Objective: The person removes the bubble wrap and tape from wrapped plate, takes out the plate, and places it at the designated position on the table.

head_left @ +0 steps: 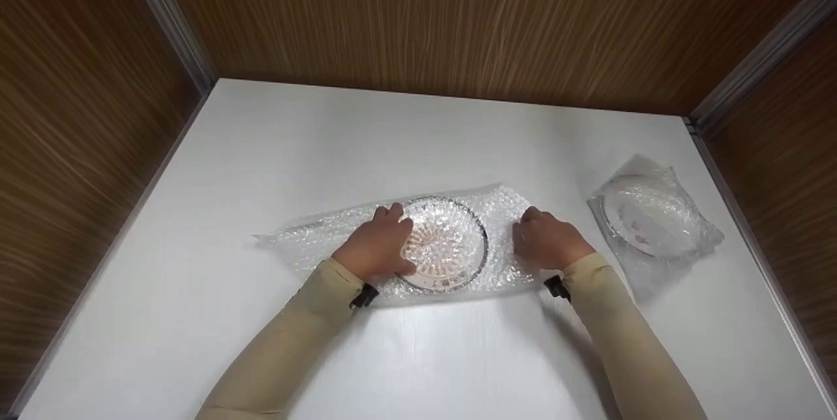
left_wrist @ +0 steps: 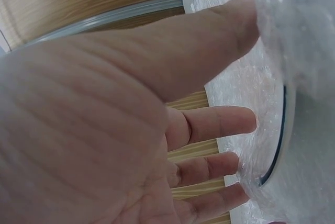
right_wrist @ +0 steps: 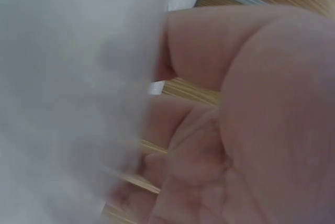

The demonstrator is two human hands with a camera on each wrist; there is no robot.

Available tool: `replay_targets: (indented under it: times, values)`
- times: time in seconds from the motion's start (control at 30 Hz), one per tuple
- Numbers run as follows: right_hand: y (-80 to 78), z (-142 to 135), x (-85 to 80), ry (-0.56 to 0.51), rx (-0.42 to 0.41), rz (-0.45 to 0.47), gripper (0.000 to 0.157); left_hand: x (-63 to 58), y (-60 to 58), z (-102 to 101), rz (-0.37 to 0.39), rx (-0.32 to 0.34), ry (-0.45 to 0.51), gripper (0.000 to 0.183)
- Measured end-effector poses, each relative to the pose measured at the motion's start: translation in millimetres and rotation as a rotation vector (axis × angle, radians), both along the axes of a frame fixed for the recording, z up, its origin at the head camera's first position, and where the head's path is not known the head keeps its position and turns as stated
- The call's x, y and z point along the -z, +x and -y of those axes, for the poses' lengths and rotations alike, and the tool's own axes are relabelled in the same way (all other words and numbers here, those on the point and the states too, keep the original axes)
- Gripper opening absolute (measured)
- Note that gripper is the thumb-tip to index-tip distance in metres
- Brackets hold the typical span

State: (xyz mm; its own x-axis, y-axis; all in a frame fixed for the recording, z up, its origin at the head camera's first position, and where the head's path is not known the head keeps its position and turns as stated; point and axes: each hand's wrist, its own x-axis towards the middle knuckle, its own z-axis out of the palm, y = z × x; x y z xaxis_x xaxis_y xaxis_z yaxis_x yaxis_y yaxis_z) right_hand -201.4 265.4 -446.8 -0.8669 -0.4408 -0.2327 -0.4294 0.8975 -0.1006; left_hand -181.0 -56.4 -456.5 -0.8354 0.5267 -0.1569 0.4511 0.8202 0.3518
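A round plate (head_left: 454, 246) with a dark rim and an orange radiating pattern lies under clear bubble wrap (head_left: 307, 240), which stretches out to both sides of it. My left hand (head_left: 379, 243) rests at the plate's left edge. In the left wrist view, its fingers (left_wrist: 220, 122) are spread and fairly straight, with the thumb against the bubble wrap near the rim. To the right of the plate, my right hand (head_left: 549, 240) grips the right end of the bubble wrap with curled fingers. Film hides part of those fingers in the right wrist view.
A second plate (head_left: 644, 217), also in bubble wrap, lies on the right of the white table (head_left: 314, 125). Wood-grain panels (head_left: 425, 21) stand along the back and both sides, with metal strips (head_left: 167, 14) at the corners.
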Motion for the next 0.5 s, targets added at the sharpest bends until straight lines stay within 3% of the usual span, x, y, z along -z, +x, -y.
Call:
replay_targets:
  times: [0.17, 0.23, 0.43, 0.5]
  values:
    - [-5.1, -4, -8.3, -0.104, 0.047, 0.09, 0.008, 0.2, -0.9, 0, 0.001, -0.022, -0.007, 0.05]
    - [-5.6, -5, -15.5, -0.132, 0.062, 0.12, 0.011, 0.0, -0.3, -1, -0.005, -0.027, -0.015, 0.05]
    - [-8.4, 7, -39.0, -0.125, -0.027, -0.01, 0.037, -5.1, 6.7, -7, -0.073, -0.035, -0.06, 0.049]
    - [-14.0, 16, -43.6, -0.125, -0.075, -0.036, 0.038, -9.1, 12.2, -10, -0.103, -0.032, -0.066, 0.049]
